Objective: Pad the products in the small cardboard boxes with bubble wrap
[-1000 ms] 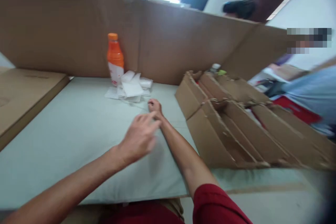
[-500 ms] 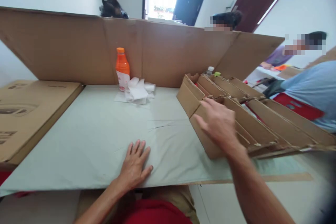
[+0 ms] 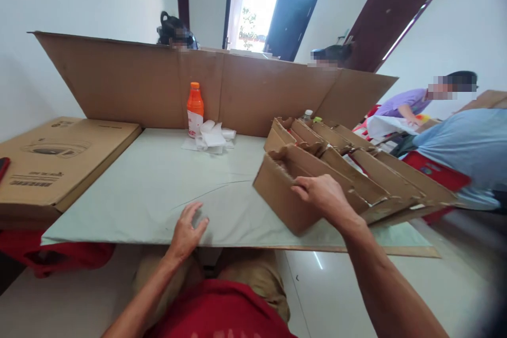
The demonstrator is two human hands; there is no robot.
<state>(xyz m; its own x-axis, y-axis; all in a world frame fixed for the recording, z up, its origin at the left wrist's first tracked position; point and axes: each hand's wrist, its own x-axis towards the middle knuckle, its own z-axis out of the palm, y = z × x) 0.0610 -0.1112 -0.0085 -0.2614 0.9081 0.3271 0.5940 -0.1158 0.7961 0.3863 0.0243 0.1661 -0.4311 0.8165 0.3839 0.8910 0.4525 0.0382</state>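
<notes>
My right hand (image 3: 322, 196) is clamped over the top edge of the nearest brown folded cardboard box (image 3: 291, 190), fingers curled over its rim, and that box now sits pulled clear of the row and angled toward me at the near right of the table (image 3: 130, 190); half a second ago the same hand was only laid on the row's near end, so the grip has closed and the box has started to come away from the others. My left hand (image 3: 186, 229) rests at the near edge of the pale grey sheet covering the table, fingers loosely spread and arched, holding nothing; a moment earlier it lay flatter and further onto the sheet, so it has slid back toward me. Behind the gripped box, the remaining brown cardboard boxes (image 3: 368, 169) lean in a slanted row running to the far right. At the far middle stands an orange plastic bottle with an orange cap (image 3: 195, 110), just beside a small heap of white packets (image 3: 213, 137). A tall brown cardboard screen (image 3: 253, 90) closes the far side, a flat printed carton (image 3: 59, 153) lies on the left, and other people sit beyond on the right.
</notes>
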